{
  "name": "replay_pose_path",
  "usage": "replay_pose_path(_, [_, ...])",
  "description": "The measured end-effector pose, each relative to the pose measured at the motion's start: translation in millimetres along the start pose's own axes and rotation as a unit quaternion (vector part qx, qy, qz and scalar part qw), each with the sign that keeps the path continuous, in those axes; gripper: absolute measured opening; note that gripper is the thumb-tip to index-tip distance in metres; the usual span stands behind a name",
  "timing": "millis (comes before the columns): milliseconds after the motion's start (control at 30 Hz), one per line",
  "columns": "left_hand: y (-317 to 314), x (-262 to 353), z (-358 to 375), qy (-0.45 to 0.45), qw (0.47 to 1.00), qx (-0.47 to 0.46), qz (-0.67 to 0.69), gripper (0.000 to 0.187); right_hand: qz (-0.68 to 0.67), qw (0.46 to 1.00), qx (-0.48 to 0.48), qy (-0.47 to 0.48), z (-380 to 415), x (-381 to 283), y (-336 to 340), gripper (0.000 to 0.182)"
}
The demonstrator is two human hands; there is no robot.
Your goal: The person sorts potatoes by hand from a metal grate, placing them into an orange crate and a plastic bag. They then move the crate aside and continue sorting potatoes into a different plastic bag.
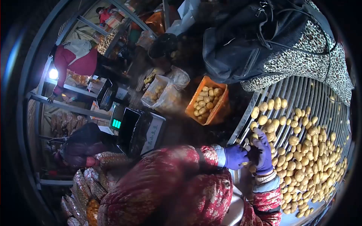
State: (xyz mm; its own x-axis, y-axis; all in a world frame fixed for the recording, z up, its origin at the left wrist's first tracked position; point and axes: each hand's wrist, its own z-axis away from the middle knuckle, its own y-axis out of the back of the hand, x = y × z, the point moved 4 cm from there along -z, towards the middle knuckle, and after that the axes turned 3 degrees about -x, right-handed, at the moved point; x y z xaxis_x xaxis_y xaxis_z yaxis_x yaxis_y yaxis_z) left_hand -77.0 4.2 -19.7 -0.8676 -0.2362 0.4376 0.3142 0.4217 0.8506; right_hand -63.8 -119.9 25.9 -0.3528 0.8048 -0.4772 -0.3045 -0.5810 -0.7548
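Both my hands wear purple gloves and are close together at the near edge of a slatted metal sorting table (286, 130) covered with potatoes (299, 175). My left hand (235, 156) is curled closed beside the table edge. Its fingertips are hidden, and whatever it holds cannot be made out. Just beyond it, my right hand (263, 156) reaches over the potatoes with its fingers apart and partly stretched out. Its dark palm side shows, and its fingertips are beside or touching a few potatoes.
An orange crate (206, 118) of potatoes stands left of the table, near a white lined crate (149, 100). A scale with a green display (116, 123) and a black-lined box (152, 132) stand further left. Across the table is a person in a leopard-print garment (307, 51). Filled mesh sacks (81, 184) lie lower left.
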Motion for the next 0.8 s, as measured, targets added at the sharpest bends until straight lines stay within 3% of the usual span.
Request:
replay_pose_path(100, [-2.4,-1.3,-5.8,0.027,0.998,0.007,0.048,0.026,0.06,0.998,-0.006,-0.022,19.1,-12.5,-3.3,0.059])
replay_pose_path(133, [-0.8,-2.8,-7.4,0.061,0.992,0.022,0.108,0.03,0.08,0.997,-0.004,0.012,23.4,-16.1,-6.0,0.055])
replay_pose_path(200, [6.7,-8.7,-11.7,0.166,0.921,0.117,0.333,0.042,0.083,0.992,-0.023,0.089,32.4,-23.2,-3.5,0.051])
replay_pose_path(233, [22.6,-13.6,-7.2,0.248,0.814,0.04,0.523,0.042,0.065,0.989,-0.045,0.129,39.8,-26.5,7.7,0.05])
replay_pose_path(267, [39.2,-16.3,0.9,0.357,0.66,-0.004,0.661,0.044,0.082,0.987,-0.049,0.13,47.1,-33.7,16.8,0.048])
replay_pose_path(300, [55.5,-19.6,13.2,0.367,0.575,0.044,0.73,0.043,0.085,0.985,-0.08,0.127,57.5,-38.4,28.1,0.047])
replay_pose_path(367, [51.2,-48.0,68.7,0.318,0.549,0.131,0.762,0.044,0.106,0.979,0.004,0.172,77.2,-33.4,49.1,0.046])
replay_pose_path(433, [81.1,-81.8,140.0,0.354,0.476,0.225,0.773,0.044,0.075,0.986,-0.034,0.148,90.8,-22.1,91.6,0.048])
replay_pose_path(500, [131.2,-114.5,222.8,0.38,0.398,0.355,0.756,0.045,0.052,0.989,-0.002,0.137,104.6,-4.6,110.0,0.05])
replay_pose_path(567, [201.0,-136.9,313.4,0.378,0.357,0.515,0.681,0.046,0.037,0.995,-0.018,0.096,116.4,8.3,115.9,0.049])
replay_pose_path(633, [266.5,-139.2,380.4,0.35,0.325,0.66,0.581,0.048,0.06,0.992,0.051,0.103,116.8,20.6,128.1,0.049])
replay_pose_path(667, [292.4,-135.2,406.9,0.337,0.311,0.711,0.533,0.048,0.046,0.995,0.023,0.084,118.7,18.6,115.2,0.049])
replay_pose_path(733, [303.9,-124.3,417.0,0.344,0.307,0.739,0.491,0.05,0.078,0.991,0.036,0.102,116.1,14.2,102.7,0.049])
replay_pose_path(800, [265.4,-124.6,379.4,0.403,0.353,0.642,0.549,0.051,0.089,0.99,0.01,0.112,111.4,10.6,82.6,0.049])
